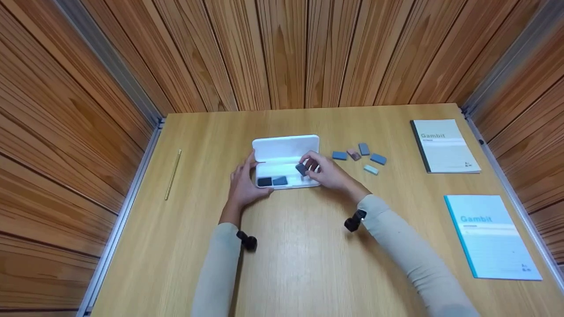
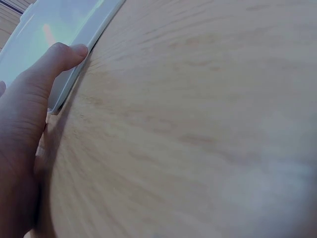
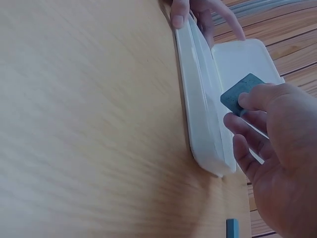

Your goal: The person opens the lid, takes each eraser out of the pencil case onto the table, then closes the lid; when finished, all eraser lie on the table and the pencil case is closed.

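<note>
White case [image 1: 286, 167]: lid raised; is lying on the worktop [image 1: 291, 273]. Its left end is being steadied by the left-hand grip [image 1: 249, 182], thumb laid over the near rim, fingers around the end and far side.

Dark block [image 1: 301, 169], one: is being pinched by the right-hand grip [image 1: 324, 171] over the right half of the tray, thumb pressed to one face; the grip is being narrowed to the block's thickness. The block is being held tilted.

Tray contents: a black block [image 1: 265, 181] and, just beside it, a blue-grey block [image 1: 280, 180] are lying at the left.

Loose, right of the case: three blue blocks [image 1: 339, 155], a pinkish block [image 1: 354, 154], a pale green block [image 1: 371, 169].

Handling note: if being set in the tray, the block is judged to be needing a turn, flat and in line with the pair, before release. The fingertips are best being parted only slightly, lest neighbours be nudged; the near rim is best being braced.
</note>
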{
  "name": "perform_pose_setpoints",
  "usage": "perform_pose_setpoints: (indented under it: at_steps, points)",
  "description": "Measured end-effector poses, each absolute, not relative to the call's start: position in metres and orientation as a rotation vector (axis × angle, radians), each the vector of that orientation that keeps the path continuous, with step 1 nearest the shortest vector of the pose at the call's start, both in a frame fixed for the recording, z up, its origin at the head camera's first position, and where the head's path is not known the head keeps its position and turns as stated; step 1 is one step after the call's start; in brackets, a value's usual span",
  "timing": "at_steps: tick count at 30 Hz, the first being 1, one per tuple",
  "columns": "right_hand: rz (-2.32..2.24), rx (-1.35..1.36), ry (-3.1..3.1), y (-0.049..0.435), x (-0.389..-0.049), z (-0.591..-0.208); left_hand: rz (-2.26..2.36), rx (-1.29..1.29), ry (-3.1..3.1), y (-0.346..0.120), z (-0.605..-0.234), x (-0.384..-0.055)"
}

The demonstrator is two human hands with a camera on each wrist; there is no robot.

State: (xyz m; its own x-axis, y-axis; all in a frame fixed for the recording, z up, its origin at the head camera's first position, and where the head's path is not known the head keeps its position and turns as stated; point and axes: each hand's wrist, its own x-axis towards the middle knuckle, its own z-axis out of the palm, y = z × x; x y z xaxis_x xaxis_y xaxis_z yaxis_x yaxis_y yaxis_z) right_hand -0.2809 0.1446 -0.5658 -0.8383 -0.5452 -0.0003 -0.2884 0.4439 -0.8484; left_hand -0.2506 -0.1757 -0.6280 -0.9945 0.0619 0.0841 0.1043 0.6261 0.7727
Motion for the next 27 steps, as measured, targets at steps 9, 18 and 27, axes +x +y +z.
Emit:
perform_pose_setpoints:
  at_steps: [9,18,27]
  points:
    - [-1.336,-0.597,2.472,0.173,-0.283,-0.563,-1.33,-0.12,-2.797,-0.177,-0.629,-0.251]
    - [-1.296,-0.56,2.543,0.198,-0.287,-0.56,-1.329,-0.127,-2.787,-0.176,-0.633,-0.251]
    - [-1.295,-0.56,2.593,0.227,-0.287,-0.559,-1.322,-0.146,-2.789,-0.175,-0.631,-0.253]
